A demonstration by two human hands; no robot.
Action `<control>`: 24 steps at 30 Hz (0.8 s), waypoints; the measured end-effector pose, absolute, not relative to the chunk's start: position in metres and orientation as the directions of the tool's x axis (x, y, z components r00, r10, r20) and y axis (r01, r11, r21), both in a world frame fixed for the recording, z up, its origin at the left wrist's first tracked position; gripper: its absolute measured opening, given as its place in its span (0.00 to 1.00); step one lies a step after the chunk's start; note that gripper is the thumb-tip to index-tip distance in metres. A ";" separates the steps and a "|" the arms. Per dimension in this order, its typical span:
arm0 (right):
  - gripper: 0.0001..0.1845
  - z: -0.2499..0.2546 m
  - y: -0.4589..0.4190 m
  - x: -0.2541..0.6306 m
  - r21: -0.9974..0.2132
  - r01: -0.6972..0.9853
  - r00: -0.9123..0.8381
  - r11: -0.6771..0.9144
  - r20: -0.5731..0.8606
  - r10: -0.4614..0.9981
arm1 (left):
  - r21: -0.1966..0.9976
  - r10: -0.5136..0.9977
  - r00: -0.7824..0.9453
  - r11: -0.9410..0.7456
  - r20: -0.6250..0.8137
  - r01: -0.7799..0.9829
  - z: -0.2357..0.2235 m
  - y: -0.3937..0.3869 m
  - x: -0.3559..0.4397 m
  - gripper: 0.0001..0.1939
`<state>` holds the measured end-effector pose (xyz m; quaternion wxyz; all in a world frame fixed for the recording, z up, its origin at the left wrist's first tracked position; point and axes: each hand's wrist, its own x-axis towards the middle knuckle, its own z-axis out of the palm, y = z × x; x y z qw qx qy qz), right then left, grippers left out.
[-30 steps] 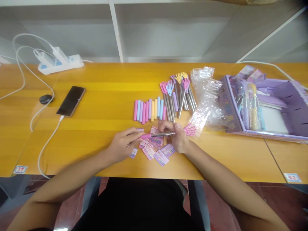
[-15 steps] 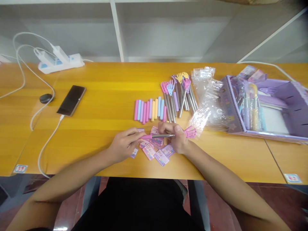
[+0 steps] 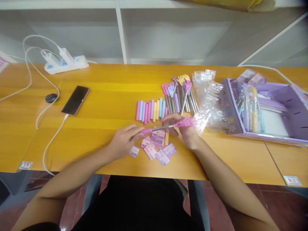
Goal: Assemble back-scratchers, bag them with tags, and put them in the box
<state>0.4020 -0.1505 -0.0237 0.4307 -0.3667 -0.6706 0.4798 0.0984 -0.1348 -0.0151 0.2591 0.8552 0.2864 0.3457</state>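
My left hand [image 3: 126,141] is closed around the pink handle end of a back scratcher [image 3: 159,128] with a metal rod and a pink hand-shaped head. The scratcher is held nearly level above the table, its head pointing right. Around the rod and behind the head, my right hand [image 3: 190,136] has its fingers apart, somewhat blurred. Small printed cards [image 3: 157,139] lie loosely piled below, beside a yellow grip tube [image 3: 166,138]. Beyond the hands, coloured grip tubes [image 3: 151,110] are lined up in a row. More back scratchers [image 3: 183,96], without grips, lie to their right.
Clear plastic bags [image 3: 208,99] lie right of the scratchers. A purple box [image 3: 240,128] with wrapped scratchers stands at the right. On the left are a phone [image 3: 75,100] on a cable, a black round object [image 3: 51,98] and a power strip [image 3: 67,65].
My right hand has loosened from the rod and its fingers have spread. The scratcher's head has tilted up and shows in front of the palm. My left hand keeps its grip on the handle.
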 end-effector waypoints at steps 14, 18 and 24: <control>0.11 0.041 -0.157 0.409 0.072 0.784 -0.467 0.616 0.723 0.510 | 0.479 0.709 0.666 -0.679 0.231 0.557 0.052 -0.119 0.067 0.19; 0.10 0.048 -0.176 0.398 0.129 0.786 -0.502 0.605 0.705 0.501 | 0.266 0.616 0.724 -0.788 0.311 0.555 0.046 -0.136 0.069 0.18; 0.09 0.044 -0.203 0.388 0.157 0.806 -0.514 0.570 0.662 0.545 | -0.054 0.478 0.779 -0.838 0.406 0.542 0.032 -0.153 0.068 0.15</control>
